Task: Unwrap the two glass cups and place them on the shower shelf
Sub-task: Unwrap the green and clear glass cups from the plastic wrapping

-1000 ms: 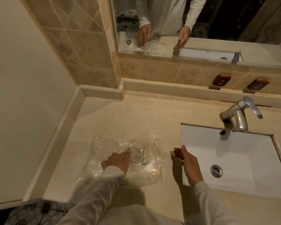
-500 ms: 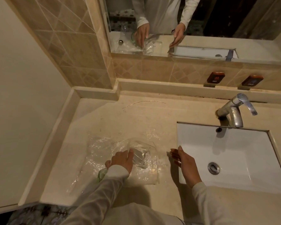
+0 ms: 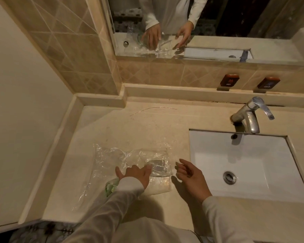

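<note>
A clear glass cup [image 3: 159, 168] lies on its side inside crumpled clear plastic wrap [image 3: 107, 157] on the beige counter [image 3: 147, 127]. My left hand [image 3: 134, 174] rests flat on the wrap with its fingers spread, the index fingertip touching the cup's left side. My right hand [image 3: 189, 174] hovers open just right of the cup, apart from it. A greenish glass object [image 3: 110, 187], maybe the second cup, peeks out beside my left wrist, mostly hidden by the sleeve. No shower shelf is in view.
A white sink basin [image 3: 235, 155] with a drain lies right of my hands, a chrome faucet [image 3: 249, 116] behind it. A raised ledge [image 3: 182, 95] with hot and cold buttons runs along the back under a mirror [image 3: 218, 23]. The left wall borders the counter.
My left hand has uncurled and spread flat over the wrap beside the cup. My right hand has opened wider and turned towards the cup. The camera has shifted slightly.
</note>
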### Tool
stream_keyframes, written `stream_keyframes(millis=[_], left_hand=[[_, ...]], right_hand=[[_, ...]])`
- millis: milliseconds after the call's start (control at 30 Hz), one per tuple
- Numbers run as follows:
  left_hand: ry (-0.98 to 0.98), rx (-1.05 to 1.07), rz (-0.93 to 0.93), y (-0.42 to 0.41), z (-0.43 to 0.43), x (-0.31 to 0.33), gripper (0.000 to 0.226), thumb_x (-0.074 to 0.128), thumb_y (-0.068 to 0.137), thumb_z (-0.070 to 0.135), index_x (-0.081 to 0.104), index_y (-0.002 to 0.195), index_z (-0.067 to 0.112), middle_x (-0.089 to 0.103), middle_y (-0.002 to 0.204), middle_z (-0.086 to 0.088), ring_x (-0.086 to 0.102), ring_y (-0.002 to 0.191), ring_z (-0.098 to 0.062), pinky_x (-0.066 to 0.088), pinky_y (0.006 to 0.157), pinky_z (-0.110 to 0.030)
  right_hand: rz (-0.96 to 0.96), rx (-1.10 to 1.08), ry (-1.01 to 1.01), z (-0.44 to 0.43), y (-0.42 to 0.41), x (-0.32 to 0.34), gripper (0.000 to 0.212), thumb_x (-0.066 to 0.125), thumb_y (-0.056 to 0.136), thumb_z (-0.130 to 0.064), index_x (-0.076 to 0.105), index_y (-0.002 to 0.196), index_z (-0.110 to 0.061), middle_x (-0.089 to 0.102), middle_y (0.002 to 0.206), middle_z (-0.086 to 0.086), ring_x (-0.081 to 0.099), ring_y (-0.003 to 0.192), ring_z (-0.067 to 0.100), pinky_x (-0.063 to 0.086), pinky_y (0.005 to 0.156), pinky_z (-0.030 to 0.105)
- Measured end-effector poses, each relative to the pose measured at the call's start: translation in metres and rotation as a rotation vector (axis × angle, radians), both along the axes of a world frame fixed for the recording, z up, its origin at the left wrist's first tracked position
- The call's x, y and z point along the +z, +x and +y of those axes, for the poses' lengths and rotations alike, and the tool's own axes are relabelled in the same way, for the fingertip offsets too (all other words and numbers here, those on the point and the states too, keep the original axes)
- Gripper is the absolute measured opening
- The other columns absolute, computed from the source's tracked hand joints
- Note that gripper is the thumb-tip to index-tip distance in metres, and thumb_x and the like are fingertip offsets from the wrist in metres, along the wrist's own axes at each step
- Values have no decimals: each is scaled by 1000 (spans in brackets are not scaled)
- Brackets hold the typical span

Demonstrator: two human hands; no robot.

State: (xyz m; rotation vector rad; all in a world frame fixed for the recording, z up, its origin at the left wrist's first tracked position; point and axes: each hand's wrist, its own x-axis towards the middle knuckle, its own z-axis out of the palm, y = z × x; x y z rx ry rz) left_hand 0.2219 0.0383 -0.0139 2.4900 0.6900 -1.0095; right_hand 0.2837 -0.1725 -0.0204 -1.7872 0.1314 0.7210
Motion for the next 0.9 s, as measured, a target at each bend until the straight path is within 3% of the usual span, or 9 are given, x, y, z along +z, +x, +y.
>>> stream_keyframes(millis=[67, 167, 300, 467, 600, 700, 767, 900], left_hand=[[50, -31, -34, 2, -1, -2, 51, 15, 98, 46, 35, 143, 34, 52, 127, -6, 42, 128, -30, -8, 108, -72], [1, 96, -197, 9, -5, -5, 55, 13, 100, 47, 38, 144, 27, 65, 123, 0, 53, 124, -23, 3, 117, -56], [-51, 112, -176, 13, -9, -15, 55, 12, 100, 49, 30, 149, 31, 59, 137, 0, 48, 130, -25, 8, 116, -52], [-48, 90, -63, 22, -11, -18, 58, 13, 98, 51, 31, 147, 26, 52, 141, -3, 42, 134, -27, 4, 115, -55], [-52, 68, -55, 25, -12, -18, 60, 12, 98, 54, 24, 151, 29, 56, 140, -7, 43, 135, -29, 6, 117, -53], [-65, 25, -262, 25, -11, -18, 57, 22, 100, 51, 28, 151, 26, 45, 150, -2, 38, 139, -25, 13, 118, -49], [-175, 39, -467, 26, -12, -15, 56, 34, 100, 47, 33, 149, 22, 41, 153, -2, 36, 140, -23, 21, 117, -41], [-348, 124, -673, 41, -24, -3, 48, 47, 98, 39, 47, 143, 23, 50, 146, -2, 45, 135, -20, 30, 112, -27]], right_hand=[[-27, 58, -43, 3, -1, 3, 59, 74, 86, -3, 57, 139, -21, 67, 126, -3, 63, 118, 11, 49, 97, 20], [-60, 84, -55, 8, 2, 5, 59, 80, 83, -9, 59, 138, -18, 68, 126, -2, 64, 118, 9, 48, 104, 23], [-70, 91, -53, 16, 6, 6, 46, 82, 83, -12, 67, 127, -15, 72, 116, -3, 65, 107, -3, 47, 80, 1], [-87, 61, -51, 22, 5, 6, 19, 77, 86, -6, 76, 103, -16, 76, 98, -7, 69, 90, -3, 48, 68, 2], [-86, 88, -36, 24, 3, 5, 7, 70, 91, -3, 75, 87, -5, 76, 90, 9, 65, 69, -8, 48, 66, 6], [-110, 38, -29, 23, 4, 6, 14, 69, 92, -6, 76, 82, -13, 76, 86, 2, 67, 73, -3, 50, 68, 9], [-155, 16, -33, 21, 8, 6, 15, 71, 91, -9, 76, 81, -18, 77, 82, -5, 69, 78, 0, 49, 69, 7], [-259, -21, -30, 16, 27, 9, 11, 76, 89, -11, 77, 90, -22, 76, 94, -12, 67, 89, -7, 50, 74, 7]])
